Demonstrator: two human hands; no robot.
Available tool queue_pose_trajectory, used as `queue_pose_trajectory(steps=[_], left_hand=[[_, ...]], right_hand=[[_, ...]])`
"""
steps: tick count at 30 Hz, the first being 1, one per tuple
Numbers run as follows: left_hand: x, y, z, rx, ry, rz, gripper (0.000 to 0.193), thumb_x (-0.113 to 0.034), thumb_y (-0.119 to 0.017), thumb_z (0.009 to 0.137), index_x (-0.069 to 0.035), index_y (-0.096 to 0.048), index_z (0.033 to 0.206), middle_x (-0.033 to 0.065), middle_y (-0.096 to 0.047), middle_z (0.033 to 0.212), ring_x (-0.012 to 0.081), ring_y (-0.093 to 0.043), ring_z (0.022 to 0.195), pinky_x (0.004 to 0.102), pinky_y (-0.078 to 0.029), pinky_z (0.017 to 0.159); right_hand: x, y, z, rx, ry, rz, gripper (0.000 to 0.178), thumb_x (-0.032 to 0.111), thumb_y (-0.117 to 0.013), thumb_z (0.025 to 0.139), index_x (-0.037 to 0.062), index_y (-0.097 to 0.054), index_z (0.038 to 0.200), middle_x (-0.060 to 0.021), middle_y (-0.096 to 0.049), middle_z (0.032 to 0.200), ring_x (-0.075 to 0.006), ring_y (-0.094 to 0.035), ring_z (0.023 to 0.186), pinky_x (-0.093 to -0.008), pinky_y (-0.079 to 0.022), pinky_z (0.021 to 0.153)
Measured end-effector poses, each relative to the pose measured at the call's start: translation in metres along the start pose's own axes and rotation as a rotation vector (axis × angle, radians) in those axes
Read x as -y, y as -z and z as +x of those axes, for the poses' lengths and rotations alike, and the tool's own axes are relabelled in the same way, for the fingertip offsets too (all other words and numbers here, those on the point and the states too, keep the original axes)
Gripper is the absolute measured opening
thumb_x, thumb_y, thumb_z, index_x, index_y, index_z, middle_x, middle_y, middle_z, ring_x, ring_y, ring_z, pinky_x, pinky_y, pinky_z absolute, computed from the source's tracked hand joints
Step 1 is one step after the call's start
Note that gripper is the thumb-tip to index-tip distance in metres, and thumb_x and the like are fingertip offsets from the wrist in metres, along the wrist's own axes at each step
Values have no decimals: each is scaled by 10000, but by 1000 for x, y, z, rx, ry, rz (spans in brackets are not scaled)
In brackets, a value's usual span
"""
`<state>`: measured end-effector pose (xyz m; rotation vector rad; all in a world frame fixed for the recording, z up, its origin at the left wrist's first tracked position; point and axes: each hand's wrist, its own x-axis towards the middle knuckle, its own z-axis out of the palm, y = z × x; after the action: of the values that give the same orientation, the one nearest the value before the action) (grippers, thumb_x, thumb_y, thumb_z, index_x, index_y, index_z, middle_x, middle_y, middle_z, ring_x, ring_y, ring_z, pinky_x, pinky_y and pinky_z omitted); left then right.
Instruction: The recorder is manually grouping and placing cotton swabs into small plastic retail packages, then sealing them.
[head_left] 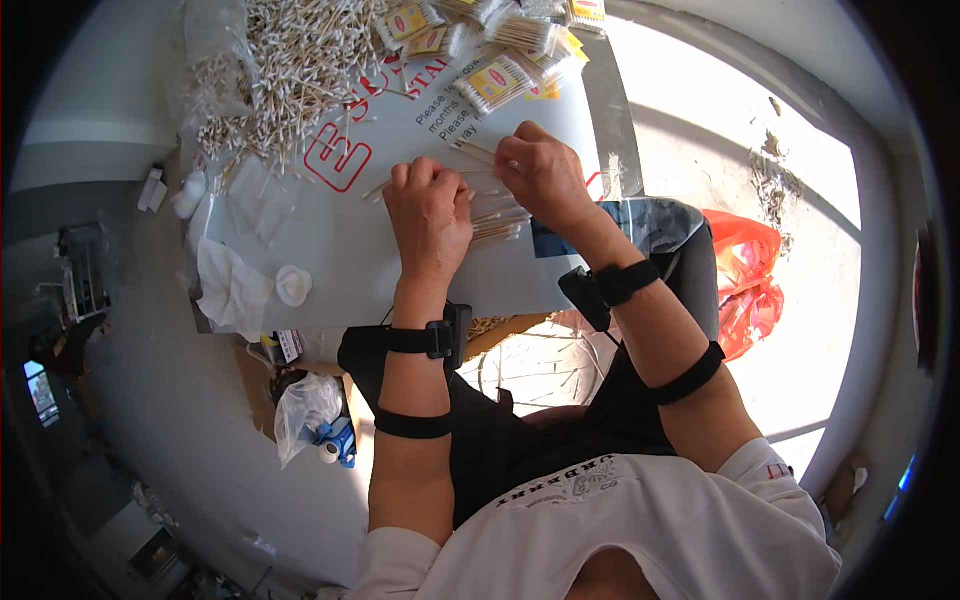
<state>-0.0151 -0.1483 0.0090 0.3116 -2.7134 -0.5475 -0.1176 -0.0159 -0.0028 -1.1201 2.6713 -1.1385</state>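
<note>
Both my hands are over the grey-white table sheet (340, 265). My left hand (430, 212) has its fingers curled and pinched; thin cotton swabs (376, 190) stick out beside its fingertips. Just to the right, my right hand (543, 172) is closed on a few cotton swabs (473, 151) that point left. Between and below the hands lies a small bunch of cotton swabs (497, 228), seemingly in clear plastic. The fingertips of both hands are partly hidden, so how many swabs each holds cannot be made out.
A large heap of loose cotton swabs (290, 75) covers the far left. Filled clear packs with yellow labels (495, 82) lie at the far right. Clear plastic sleeves (262, 195) and a white tissue (232, 285) lie left. A red plastic bag (745, 285) sits right of the table.
</note>
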Motion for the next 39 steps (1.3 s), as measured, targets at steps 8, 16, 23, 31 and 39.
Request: queue_pose_trajectory(steps=[8,16,23,31,39], left_hand=[[-1,-5,7,-52,-103,139,274,-45,-669,761,-85,-615,1026,78,-507,1192,296,-411,1184,481,-331,962],[-8,-9,-39,-234,161,-410,274,-114,-513,931,-38,-520,1194,131,-476,1235,306,-434,1171,411,-347,1018],[-21,-33,-35,-393,351,-914,449,-269,-418,1008,-11,-396,1375,131,-365,1432,240,-334,1340,380,-255,1117],[-16,-15,-39,-223,253,-686,536,-276,-504,962,-15,-361,1408,145,-337,1478,295,-300,1380,429,-238,1131],[-21,2,-63,295,23,126,840,-385,-648,831,-67,-223,1483,152,-212,1540,305,-195,1430,532,-144,1141]], right_hand=[[-3,-4,2,-50,119,54,114,66,-684,703,87,-665,813,-67,-583,904,-275,-572,904,-379,-488,772],[9,-7,-38,-226,-166,680,209,33,-553,874,-8,-611,1070,-133,-554,1209,-254,-532,1137,-318,-416,962],[33,-33,-52,-313,-200,875,301,83,-442,978,-53,-507,1239,-166,-463,1348,-245,-455,1241,-298,-323,1046],[6,-22,-56,-292,-254,943,273,74,-488,974,-19,-552,1222,-105,-540,1266,-157,-517,1159,-255,-413,981],[13,9,-72,-121,-275,485,90,23,-643,804,27,-643,894,-78,-589,866,-214,-615,771,-292,-497,678]])
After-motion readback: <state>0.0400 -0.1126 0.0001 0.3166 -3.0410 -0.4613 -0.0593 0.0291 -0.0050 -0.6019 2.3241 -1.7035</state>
